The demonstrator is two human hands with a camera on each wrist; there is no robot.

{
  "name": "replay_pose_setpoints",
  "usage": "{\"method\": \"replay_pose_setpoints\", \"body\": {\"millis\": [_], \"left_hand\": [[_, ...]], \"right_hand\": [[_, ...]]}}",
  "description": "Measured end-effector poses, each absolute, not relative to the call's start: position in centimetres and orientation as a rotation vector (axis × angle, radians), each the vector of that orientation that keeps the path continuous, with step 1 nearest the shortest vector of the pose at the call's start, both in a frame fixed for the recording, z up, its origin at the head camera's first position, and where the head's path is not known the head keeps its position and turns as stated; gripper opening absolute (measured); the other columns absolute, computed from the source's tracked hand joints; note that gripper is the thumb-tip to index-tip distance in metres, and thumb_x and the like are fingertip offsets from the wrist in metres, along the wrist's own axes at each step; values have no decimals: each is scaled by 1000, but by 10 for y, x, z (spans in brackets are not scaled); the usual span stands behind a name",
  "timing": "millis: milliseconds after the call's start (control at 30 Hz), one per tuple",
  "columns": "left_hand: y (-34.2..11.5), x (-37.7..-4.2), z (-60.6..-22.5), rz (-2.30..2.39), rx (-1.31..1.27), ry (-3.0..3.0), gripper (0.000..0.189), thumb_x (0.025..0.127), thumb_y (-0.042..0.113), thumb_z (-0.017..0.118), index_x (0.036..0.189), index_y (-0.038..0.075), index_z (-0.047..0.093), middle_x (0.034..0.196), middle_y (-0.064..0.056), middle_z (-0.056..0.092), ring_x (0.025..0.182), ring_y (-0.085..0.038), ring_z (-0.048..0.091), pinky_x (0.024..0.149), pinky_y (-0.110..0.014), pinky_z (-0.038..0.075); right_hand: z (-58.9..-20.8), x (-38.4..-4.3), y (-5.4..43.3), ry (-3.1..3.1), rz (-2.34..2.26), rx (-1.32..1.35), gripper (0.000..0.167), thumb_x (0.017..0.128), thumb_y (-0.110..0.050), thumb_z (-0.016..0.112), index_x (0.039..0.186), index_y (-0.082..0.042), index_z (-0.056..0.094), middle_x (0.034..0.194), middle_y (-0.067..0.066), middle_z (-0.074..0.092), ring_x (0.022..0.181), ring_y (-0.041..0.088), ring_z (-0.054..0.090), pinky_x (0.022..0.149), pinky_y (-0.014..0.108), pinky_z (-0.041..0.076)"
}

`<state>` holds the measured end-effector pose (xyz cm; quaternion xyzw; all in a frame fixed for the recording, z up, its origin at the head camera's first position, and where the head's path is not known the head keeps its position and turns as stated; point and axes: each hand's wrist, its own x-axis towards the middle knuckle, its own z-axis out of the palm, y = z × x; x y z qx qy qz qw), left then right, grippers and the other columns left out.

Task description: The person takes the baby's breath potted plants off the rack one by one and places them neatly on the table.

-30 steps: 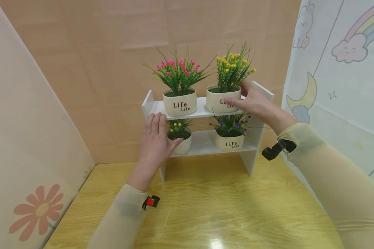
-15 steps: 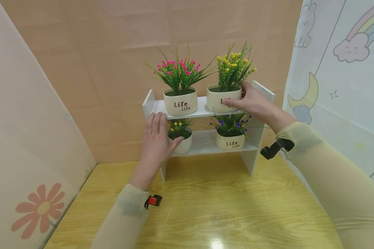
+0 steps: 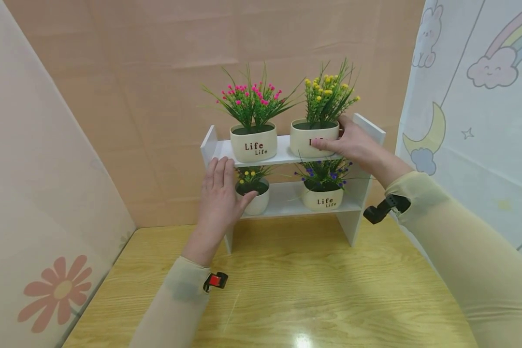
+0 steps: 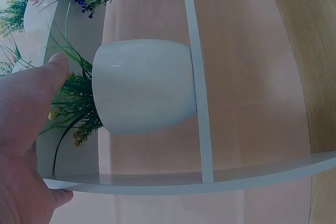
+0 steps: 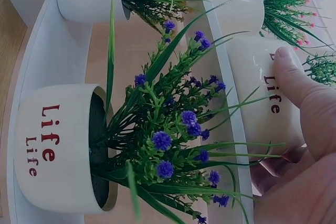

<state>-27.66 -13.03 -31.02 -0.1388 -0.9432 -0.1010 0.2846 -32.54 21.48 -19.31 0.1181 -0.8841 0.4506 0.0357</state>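
Observation:
My right hand [image 3: 361, 147] grips the right end of a cream flowerpot [image 3: 302, 137] with yellow flowers on the upper shelf. In the right wrist view its thumb [image 5: 296, 77] lies across the pot's lettered front, while the fingers are partly hidden at the end and back. My left hand [image 3: 219, 198] rests against the upper left corner of the white two-tier shelf [image 3: 282, 203], fingers fairly straight and thumb spread aside. Beside that hand, a flowerpot with small yellow flowers [image 4: 144, 87] stands on the lower tier, partly covered in the head view.
A pot with pink flowers [image 3: 254, 145] stands on the upper tier, left of the gripped pot. Below right is a pot with purple flowers [image 3: 323, 198], its grass blades reaching the upper board. The shelf stands on a wooden table [image 3: 296, 290] before a peach backdrop [image 3: 156, 96].
The whole scene drifts slightly to the right in the head view. Both hands keep their places, and the pots stay where they were on the shelf.

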Motion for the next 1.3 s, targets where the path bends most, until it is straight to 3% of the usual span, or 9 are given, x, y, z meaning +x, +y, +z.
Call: {"method": "replay_pose_setpoints", "body": {"millis": [500,900,1300], "left_hand": [[-131,-280,-311,-279,-368,-2527,109,99,59,78,169,1,19,174,-21,22,167,-39,9,137,-48,7],[-130,-277,-309,-292,-355,-2540,109,99,60,78,170,2,18,175,-20,21,167,-38,6,136,-49,9],[-130,-276,-310,-325,-376,-2517,108,100,58,79,169,1,18,174,-19,21,167,-38,7,137,-48,7]], "right_hand": [[-195,-321,214,-2611,1420,343,103,92,-54,89,166,-7,34,156,18,52,136,33,54,112,52,45],[-187,-303,214,-2611,1389,287,114,89,-65,87,173,-15,28,166,18,47,142,36,51,117,60,42],[-187,-274,217,-2557,1428,287,100,88,-59,90,166,-20,40,159,10,52,141,32,49,111,55,43]]}}
